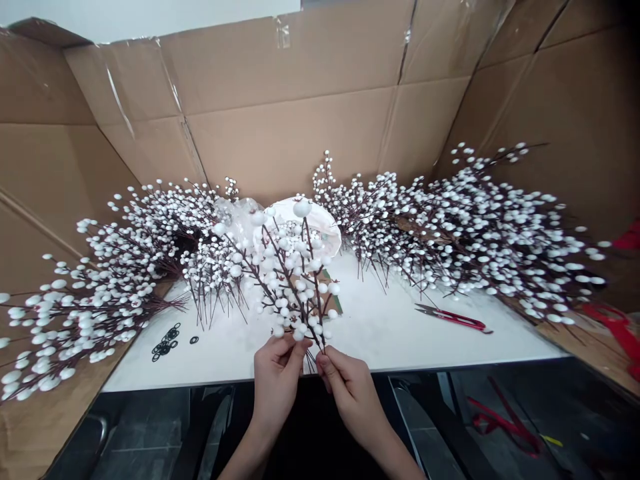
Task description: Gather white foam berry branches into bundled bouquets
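The left hand and right hand sit close together, fingers pinched, forearms converging.

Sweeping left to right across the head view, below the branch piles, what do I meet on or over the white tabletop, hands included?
Cluster of black rings → single black ring → left hand → right hand → red-handled snips.

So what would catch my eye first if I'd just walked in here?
Probably the white-berried sprigs at front centre, held near their lower ends by the left hand and right hand. Next, the left heap and right heap of similar sprigs, before a tall cardboard wall. Red snips lie on the white table, towards the right.
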Motion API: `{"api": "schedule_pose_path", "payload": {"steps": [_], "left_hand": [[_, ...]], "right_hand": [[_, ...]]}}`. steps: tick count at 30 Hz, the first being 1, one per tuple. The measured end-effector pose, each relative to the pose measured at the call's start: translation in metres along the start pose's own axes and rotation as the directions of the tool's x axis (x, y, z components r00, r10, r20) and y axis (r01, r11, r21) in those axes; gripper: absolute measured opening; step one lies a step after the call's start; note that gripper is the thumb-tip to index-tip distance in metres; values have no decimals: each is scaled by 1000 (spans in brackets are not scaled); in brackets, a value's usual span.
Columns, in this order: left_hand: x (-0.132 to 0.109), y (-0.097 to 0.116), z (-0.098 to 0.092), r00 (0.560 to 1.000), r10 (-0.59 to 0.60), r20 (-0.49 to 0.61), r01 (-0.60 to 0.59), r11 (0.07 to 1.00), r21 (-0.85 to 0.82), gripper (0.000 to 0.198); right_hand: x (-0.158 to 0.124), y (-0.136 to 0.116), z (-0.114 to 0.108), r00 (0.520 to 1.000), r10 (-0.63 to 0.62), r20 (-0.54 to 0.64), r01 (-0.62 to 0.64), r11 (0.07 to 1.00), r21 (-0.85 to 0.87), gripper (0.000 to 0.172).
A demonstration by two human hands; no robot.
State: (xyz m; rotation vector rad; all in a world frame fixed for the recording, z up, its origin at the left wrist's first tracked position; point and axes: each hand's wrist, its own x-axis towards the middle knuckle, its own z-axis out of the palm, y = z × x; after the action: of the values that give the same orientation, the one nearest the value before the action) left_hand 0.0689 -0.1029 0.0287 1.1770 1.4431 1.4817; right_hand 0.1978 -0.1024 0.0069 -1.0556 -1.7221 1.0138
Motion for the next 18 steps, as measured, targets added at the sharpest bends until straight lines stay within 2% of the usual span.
{"api": "schedule_pose_path", "payload": {"steps": [3,7,12,18], "left_hand": [[2,-1,-2,995,-54,81,59,997,-56,19],[7,-3,-5,997,-62,55,68,990,-121,12],[5,-3,-4,990,-133,52,138,986,-92,4],[4,-6,-6,976,-169,135,182,980,-86,19]], "right_hand": [[-2,-1,1,999,-32,22,32,999,15,34],[-4,-4,2,995,-92,47,92,996,0,36],[2,-8,3,992,-5,128,2,1000,18,38],[7,-11,-1,978,69,197,-98,985,143,42]]}}
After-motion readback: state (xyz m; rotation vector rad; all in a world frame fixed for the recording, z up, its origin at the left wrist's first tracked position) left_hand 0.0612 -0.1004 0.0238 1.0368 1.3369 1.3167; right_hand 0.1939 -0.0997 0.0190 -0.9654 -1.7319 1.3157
